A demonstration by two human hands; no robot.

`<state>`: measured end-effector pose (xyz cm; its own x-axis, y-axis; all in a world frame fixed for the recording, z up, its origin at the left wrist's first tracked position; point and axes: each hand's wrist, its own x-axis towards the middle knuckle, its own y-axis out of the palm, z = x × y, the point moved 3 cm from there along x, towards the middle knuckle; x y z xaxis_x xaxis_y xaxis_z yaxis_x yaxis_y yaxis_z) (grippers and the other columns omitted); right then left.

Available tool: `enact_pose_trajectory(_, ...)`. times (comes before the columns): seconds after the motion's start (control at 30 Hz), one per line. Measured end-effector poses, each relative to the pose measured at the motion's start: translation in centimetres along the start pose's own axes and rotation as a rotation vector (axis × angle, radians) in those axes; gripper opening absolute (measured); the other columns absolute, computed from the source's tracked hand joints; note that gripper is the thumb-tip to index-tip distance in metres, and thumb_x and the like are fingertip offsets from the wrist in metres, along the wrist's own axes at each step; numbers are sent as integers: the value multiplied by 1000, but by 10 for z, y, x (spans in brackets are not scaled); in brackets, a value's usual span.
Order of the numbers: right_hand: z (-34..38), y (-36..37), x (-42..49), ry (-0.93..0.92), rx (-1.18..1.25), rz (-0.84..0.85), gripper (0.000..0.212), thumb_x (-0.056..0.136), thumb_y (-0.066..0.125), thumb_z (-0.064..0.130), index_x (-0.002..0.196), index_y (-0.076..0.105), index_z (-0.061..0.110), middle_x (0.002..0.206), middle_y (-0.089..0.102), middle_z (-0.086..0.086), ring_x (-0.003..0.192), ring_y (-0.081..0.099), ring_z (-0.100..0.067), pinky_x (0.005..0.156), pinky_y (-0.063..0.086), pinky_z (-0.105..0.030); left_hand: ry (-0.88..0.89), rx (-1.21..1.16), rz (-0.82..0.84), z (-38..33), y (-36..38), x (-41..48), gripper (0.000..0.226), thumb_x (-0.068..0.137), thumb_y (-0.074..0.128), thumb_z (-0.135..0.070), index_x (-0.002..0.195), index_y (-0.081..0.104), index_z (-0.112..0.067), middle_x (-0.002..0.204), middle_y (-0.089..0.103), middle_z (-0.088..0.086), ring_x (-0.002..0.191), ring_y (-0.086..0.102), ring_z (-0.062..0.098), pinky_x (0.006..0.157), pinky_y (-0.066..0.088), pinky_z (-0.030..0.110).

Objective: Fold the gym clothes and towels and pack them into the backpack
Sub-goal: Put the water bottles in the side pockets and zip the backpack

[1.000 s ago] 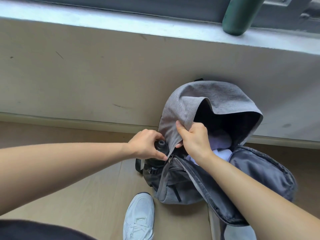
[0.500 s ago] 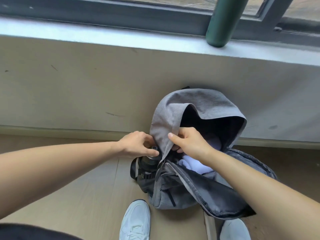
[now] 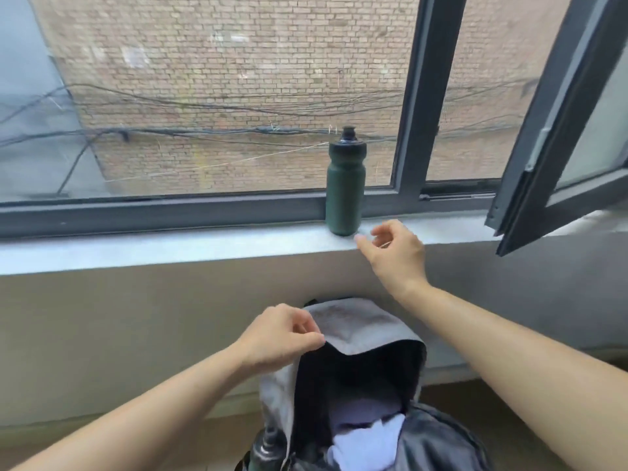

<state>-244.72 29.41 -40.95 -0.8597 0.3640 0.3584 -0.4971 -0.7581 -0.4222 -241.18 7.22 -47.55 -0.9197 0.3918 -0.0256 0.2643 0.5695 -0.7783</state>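
The grey backpack [image 3: 356, 329] leans against the wall under the window with its main compartment gaping. Pale folded cloth [image 3: 368, 443] lies inside it. My left hand [image 3: 280, 336] pinches the upper edge of the grey flap. My right hand [image 3: 394, 249] is raised at the window sill, fingers loosely spread and holding nothing, just right of the base of a dark green bottle [image 3: 346, 185]. A black bottle [image 3: 266, 448] stands in the backpack's left side pocket.
The pale sill [image 3: 170, 246] runs across the view above a beige wall. A dark-framed window sash [image 3: 557, 124] swings inward at the right, over the sill. A brick wall and cables show through the glass.
The view has tilted up from the floor to the window. My right hand let go of the flap and rose to the sill beside the green bottle. My left hand moved from the black bottle to the flap edge.
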Motion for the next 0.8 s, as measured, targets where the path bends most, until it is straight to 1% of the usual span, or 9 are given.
enact_pose_trajectory(0.1, 17, 22, 50, 82, 44, 102, 64, 82, 80, 41, 130, 50, 12, 122, 60, -3, 112, 58, -24, 96, 48, -37, -23, 91, 5, -10, 4, 1, 17, 74, 61, -52, 77, 71, -39, 79, 73, -19, 80, 68, -2, 80, 58, 28)
enact_pose_trajectory(0.17, 29, 35, 74, 96, 1, 108, 75, 79, 80, 42, 137, 43, 11, 138, 53, -8, 126, 51, -30, 106, 44, -45, -51, 79, 17, -10, 10, -2, 16, 71, 59, -53, 77, 69, -41, 80, 73, -19, 81, 68, -3, 82, 58, 29)
enact_pose_trajectory(0.27, 46, 42, 96, 82, -30, 72, 82, 79, 80, 46, 142, 37, 13, 147, 48, -7, 136, 42, -33, 111, 40, -48, -62, 66, 15, -7, 17, -6, 16, 69, 58, -54, 78, 69, -45, 82, 71, -28, 81, 65, -9, 84, 56, 24)
enact_pose_trajectory(0.4, 52, 44, 120, 124, 111, 155, 88, 66, 85, 55, 137, 42, 25, 138, 56, -3, 130, 50, -31, 109, 43, -52, -49, 35, 27, -2, 23, -7, 15, 71, 60, -54, 79, 70, -48, 81, 67, -37, 84, 62, -14, 83, 51, 13)
enact_pose_trajectory(0.47, 54, 40, 120, 98, 219, 210, 76, 63, 92, 46, 126, 53, 25, 124, 63, 1, 119, 58, -27, 104, 48, -49, -37, 29, 25, -1, 23, -6, 13, 71, 59, -54, 77, 69, -49, 82, 68, -36, 85, 62, -14, 84, 51, 12)
enact_pose_trajectory(0.57, 67, 16, 96, -22, 294, 210, 55, 67, 93, 37, 113, 63, 26, 109, 69, 7, 103, 64, -16, 89, 51, -36, -21, -8, -5, 0, 22, -4, 17, 69, 58, -55, 79, 69, -48, 87, 69, -34, 87, 64, -10, 87, 53, 19)
enact_pose_trajectory(0.67, 70, -20, 56, -98, 356, 293, 44, 71, 91, 33, 109, 68, 30, 104, 74, 8, 99, 69, -15, 86, 53, -34, 39, -110, -192, -6, 13, -3, 27, 69, 62, -52, 95, 68, -47, 95, 69, -32, 92, 65, -7, 88, 54, 23)
enact_pose_trajectory(0.73, 62, -44, 23, -119, 340, 391, 44, 74, 89, 30, 112, 68, 29, 105, 76, 5, 99, 71, -18, 87, 55, -34, 96, -247, -291, -20, 5, -2, 39, 71, 72, -49, 109, 64, -46, 100, 71, -23, 95, 65, -4, 88, 54, 21)
enact_pose_trajectory(0.8, 50, -66, -12, -97, 325, 474, 44, 78, 88, 23, 116, 67, 25, 107, 76, 4, 101, 71, -17, 88, 54, -30, 146, -373, -279, -42, 0, -3, 54, 72, 81, -46, 122, 60, -41, 110, 69, -17, 97, 64, 0, 87, 52, 17)
